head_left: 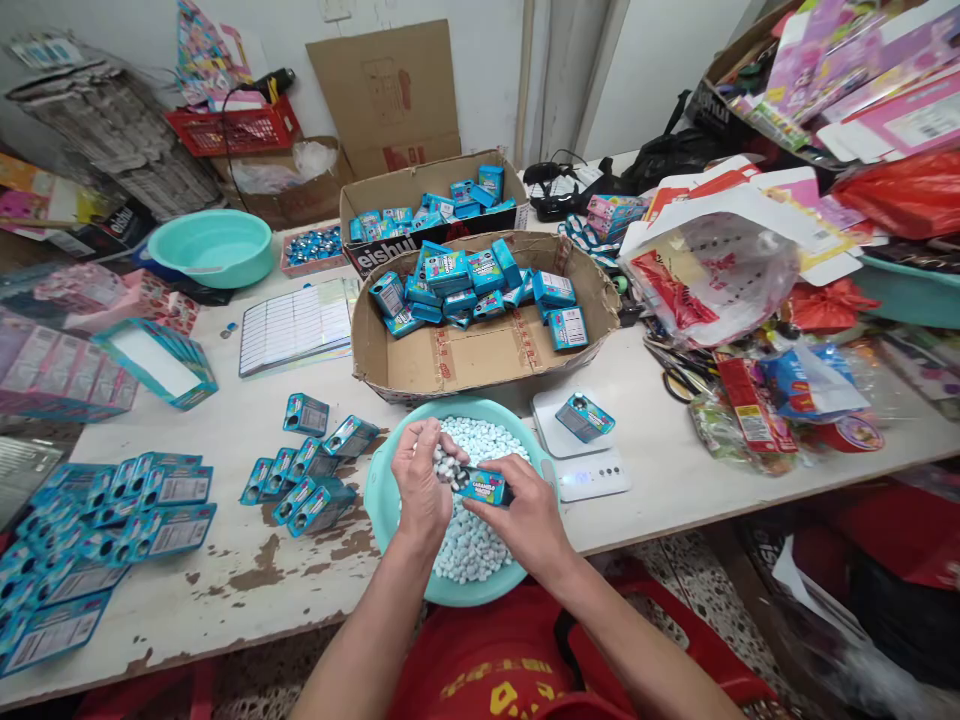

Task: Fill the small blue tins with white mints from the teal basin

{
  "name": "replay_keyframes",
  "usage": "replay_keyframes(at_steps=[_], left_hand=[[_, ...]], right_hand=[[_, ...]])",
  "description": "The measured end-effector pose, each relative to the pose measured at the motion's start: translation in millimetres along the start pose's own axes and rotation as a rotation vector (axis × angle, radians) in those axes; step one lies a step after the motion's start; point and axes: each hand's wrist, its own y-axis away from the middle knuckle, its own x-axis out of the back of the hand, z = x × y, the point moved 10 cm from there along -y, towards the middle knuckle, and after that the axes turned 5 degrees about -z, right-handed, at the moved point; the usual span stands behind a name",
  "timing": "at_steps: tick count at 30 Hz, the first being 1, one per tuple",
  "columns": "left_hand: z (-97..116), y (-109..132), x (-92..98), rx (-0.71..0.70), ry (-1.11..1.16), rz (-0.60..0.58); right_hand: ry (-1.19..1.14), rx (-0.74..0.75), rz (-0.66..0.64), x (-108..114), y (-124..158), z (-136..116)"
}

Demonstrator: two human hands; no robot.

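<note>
Over a turquoise basin [380, 560] of small white candies [480, 550], my left hand [421, 475] curls around several of the candies. Its fingers press them toward the open end of a small blue candy box [482, 487]. My right hand [529, 515] grips that box from the side, tilted toward the left hand. On a white kitchen scale [592, 476] right of the basin lies another blue box [583, 417]. To the left, several blue boxes [319, 505] stand or lean on the table with their round openings showing.
Behind the basin, a cut cardboard box [480, 370] holds several blue boxes, with a second carton [360, 258] beyond it. Many more boxes [97, 530] crowd the left. An empty turquoise bowl [214, 245] sits at the back. Scissors [679, 380] and packaging [757, 400] lie right.
</note>
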Motion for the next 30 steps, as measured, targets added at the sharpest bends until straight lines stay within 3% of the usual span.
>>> replay_keyframes(at_steps=[14, 21, 30], left_hand=[[4.0, 2.0, -3.0, -0.074, -0.091, 0.041], [-9.0, -6.2, -2.0, 0.001, -0.054, 0.033], [-15.8, -0.1, -23.7, 0.080, -0.075, -0.119]], right_hand=[[-0.024, -0.001, -0.006, 2.5, -3.1, 1.3], [-0.026, -0.019, -0.024, 2.8, -4.4, 11.7], [-0.283, -0.075, -0.016, -4.1, -7.7, 27.7]])
